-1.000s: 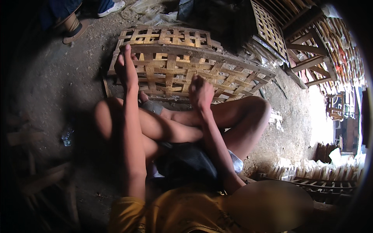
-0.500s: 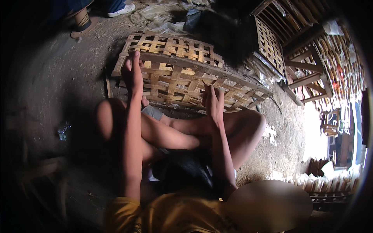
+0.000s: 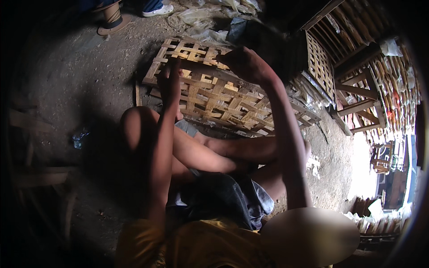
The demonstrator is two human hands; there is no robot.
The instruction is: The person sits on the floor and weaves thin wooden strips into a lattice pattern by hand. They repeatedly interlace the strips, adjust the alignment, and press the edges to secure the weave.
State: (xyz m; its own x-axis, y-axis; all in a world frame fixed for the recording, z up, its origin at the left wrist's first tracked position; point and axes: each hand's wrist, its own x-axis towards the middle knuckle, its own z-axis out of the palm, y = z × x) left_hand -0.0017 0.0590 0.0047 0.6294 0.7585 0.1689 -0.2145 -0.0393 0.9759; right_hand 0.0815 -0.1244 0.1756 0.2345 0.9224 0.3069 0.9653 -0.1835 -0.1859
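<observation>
My left hand [image 3: 170, 80] is closed around the upper wooden rail of a woven bamboo-slat panel [image 3: 214, 100], at its left part. My right hand [image 3: 248, 64] is raised over that rail, right of the left hand, with curled fingers; what they hold is hidden in shadow. A second woven panel [image 3: 195, 48] lies behind the first. My crossed bare legs [image 3: 199, 156] are just in front of the panels.
Another person's foot in a white clog [image 3: 157, 11] is at the back, beside a spool [image 3: 111, 18]. Plastic sheets [image 3: 201, 27] lie behind the panels. Wooden frames [image 3: 357, 100] and stacked slatted pieces stand right; dark wooden furniture [image 3: 40, 176] is left.
My right hand has risen from the lower middle of the front panel to above its top rail. My left hand stays on the rail. The view has shifted somewhat.
</observation>
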